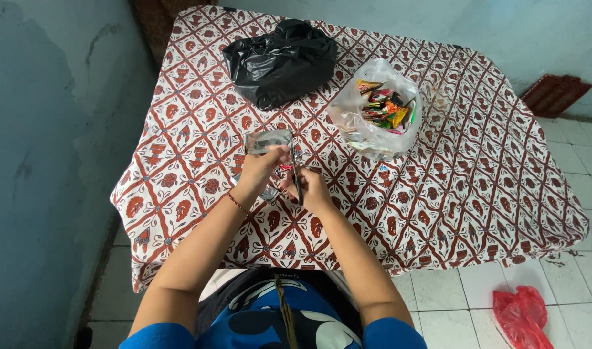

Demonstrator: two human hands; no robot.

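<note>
Pinching a clear packet [268, 140] between both hands: left hand [262, 166]; right hand [312, 189] just below.

Your short sleeves are bright blue, and your top is blue too, printed with black and white shapes. A thin red thread bracelet [238, 203] circles your left wrist. A narrow braid [285, 310] hangs down your front.

The black bag [281, 61] was glossy, crinkly plastic, and the clear bag [373, 110] thin shiny film over foil-looking wrappers. The tablecloth [477, 174] looked like matt printed cotton. The floor tiles [451, 304] were smooth glazed ceramic, and the red bag [522, 317] slick plastic.
</note>
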